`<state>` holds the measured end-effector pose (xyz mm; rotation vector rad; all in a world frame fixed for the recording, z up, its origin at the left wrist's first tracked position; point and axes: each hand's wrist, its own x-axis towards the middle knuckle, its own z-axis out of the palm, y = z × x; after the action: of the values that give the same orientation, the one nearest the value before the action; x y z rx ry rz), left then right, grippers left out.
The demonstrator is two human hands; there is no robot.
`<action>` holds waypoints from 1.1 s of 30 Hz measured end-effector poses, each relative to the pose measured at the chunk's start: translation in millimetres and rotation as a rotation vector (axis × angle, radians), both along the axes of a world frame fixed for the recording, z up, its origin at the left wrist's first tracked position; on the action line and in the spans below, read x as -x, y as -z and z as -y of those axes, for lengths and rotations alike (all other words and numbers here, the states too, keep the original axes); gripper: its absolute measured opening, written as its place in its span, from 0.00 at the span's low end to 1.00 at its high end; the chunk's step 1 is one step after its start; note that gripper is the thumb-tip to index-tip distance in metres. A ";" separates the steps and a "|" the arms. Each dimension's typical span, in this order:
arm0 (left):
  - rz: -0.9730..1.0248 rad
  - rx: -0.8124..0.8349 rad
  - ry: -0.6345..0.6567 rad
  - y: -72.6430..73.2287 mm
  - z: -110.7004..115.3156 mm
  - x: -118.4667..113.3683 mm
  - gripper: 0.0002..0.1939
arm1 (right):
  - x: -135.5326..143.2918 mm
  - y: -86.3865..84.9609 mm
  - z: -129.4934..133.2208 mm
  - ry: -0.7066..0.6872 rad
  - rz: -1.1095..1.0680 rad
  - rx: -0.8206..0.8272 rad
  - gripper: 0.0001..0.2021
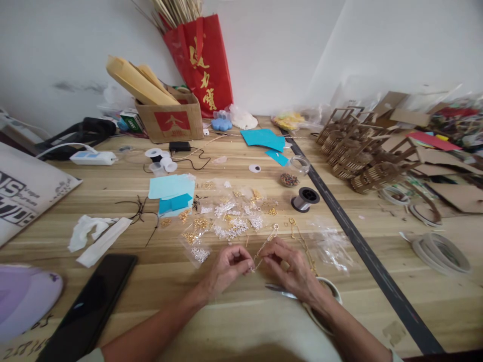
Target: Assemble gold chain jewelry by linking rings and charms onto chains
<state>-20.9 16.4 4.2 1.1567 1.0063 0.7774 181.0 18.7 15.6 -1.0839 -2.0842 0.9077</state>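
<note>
My left hand (pixel 234 266) pinches the near end of a thin silver chain (pixel 263 245) between thumb and fingertips. Close beside it, the fingers of my right hand (pixel 287 264) are also closed on the chain. From between the hands the chain runs up to a ring-shaped end on the table. A gold chain (pixel 302 240) lies just past my right hand. Scissors (pixel 281 290) rest under my right wrist, their handles partly hidden by the forearm. Beyond my left hand are small bags of silver beads (pixel 236 227) and gold findings (pixel 201 223).
A wire spool (pixel 305 199) and a jar of beads (pixel 290 179) stand farther back. A black phone (pixel 92 306) lies at left. Blue paper sheets (pixel 171 188), clear plastic bags (pixel 332 244) and small wooden baskets (pixel 362 161) surround the work. A dark strip (pixel 362 251) crosses the table at right.
</note>
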 end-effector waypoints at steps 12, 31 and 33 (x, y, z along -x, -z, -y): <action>-0.188 -0.205 0.028 7.6 3.2 -4.2 0.10 | 0.6 3.0 7.5 -0.122 0.177 -0.231 0.08; -0.172 -0.201 0.150 15.7 3.7 -4.8 0.08 | 8.4 4.0 8.1 -0.193 0.112 -0.056 0.08; -0.149 -0.175 0.157 14.6 3.2 -4.5 0.08 | 8.4 5.7 8.3 -0.179 0.076 -0.040 0.07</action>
<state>-16.4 13.1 -10.4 1.4441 0.9702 0.6718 172.6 10.4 9.9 -0.9359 -2.2806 0.9180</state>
